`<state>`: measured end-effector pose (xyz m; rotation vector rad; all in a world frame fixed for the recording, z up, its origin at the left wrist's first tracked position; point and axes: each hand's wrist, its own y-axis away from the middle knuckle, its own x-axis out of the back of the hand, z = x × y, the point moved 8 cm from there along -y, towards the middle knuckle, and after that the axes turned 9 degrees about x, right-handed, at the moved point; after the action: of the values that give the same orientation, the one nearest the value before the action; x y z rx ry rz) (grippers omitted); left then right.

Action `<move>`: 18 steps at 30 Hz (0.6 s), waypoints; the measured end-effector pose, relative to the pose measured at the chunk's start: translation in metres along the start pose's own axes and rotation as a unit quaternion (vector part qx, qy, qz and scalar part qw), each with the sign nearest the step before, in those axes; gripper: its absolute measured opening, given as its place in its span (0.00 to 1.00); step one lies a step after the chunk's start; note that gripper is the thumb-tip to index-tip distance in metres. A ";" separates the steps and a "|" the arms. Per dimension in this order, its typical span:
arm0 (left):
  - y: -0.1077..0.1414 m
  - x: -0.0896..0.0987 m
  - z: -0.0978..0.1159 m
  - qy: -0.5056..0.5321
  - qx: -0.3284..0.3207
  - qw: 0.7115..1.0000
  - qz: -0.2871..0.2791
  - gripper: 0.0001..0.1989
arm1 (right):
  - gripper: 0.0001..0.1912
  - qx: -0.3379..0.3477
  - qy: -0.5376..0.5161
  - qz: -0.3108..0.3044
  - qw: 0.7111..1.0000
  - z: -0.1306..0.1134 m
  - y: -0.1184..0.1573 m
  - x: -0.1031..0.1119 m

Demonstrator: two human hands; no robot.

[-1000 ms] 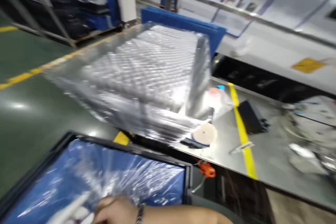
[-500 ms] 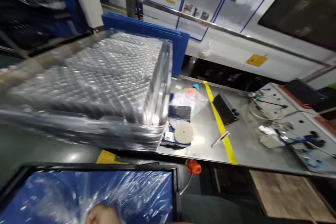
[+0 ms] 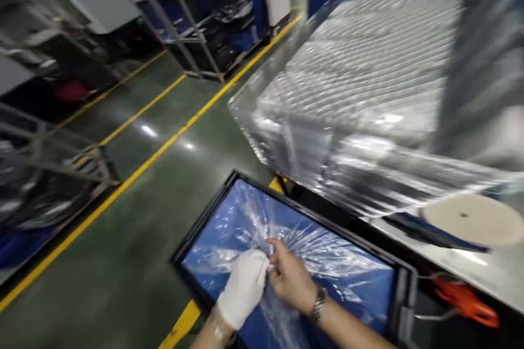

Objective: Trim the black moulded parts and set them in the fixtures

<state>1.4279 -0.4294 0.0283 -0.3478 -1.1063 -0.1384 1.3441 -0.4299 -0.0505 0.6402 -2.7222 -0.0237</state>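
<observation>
**Over the blue bin: film pinched between two hands**

Over the bin [image 3: 399,278], low in the frame, clear film [image 3: 327,256] is gathered at a point where both hands meet. The left hand [image 3: 244,288], in a white glove, is closed around a bunch of the film; the right hand [image 3: 291,279], bare and with a watch at the wrist, is pinched shut on the same bunch just beside it, fingertips touching the glove. The film is spread across the blue lining of the black-framed bin, with creases radiating from the pinch.

Above and to the right, a stack of clear trays [image 3: 368,92] overhangs the edge of a metal bench [image 3: 483,264], near a round beige disc [image 3: 470,219]. An orange clip [image 3: 466,297] hangs below the bench edge.

A tear is judged likely if the thin film is pulled hard from so small a pinch. The gloved grip may also slip on the slick plastic, letting the bunch spring loose. The overhanging trays could be knocked if an arm is raised carelessly.
</observation>
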 end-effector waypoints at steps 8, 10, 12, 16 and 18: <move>0.012 -0.049 -0.051 0.185 0.370 0.888 -0.200 0.12 | 0.07 0.054 -0.005 -0.022 0.998 0.010 0.000 0.009; 0.007 -0.048 -0.054 0.169 0.363 0.895 -0.198 0.12 | 0.04 0.095 0.023 -0.001 0.995 0.001 0.001 0.010; 0.003 -0.043 -0.054 0.139 0.349 0.907 -0.189 0.12 | 0.05 0.139 0.047 0.016 0.989 -0.013 0.004 0.004; 0.015 -0.024 -0.051 0.075 0.310 0.933 -0.164 0.14 | 0.03 0.200 0.105 0.053 0.973 -0.044 0.025 0.003; 0.024 -0.015 -0.062 0.061 0.287 0.943 -0.156 0.14 | 0.06 0.209 0.139 0.080 0.965 -0.049 0.050 0.029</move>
<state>1.4811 -0.4288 -0.0147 0.3567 -1.0211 -0.1096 1.3151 -0.3947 0.0098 0.4835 -2.5037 0.6460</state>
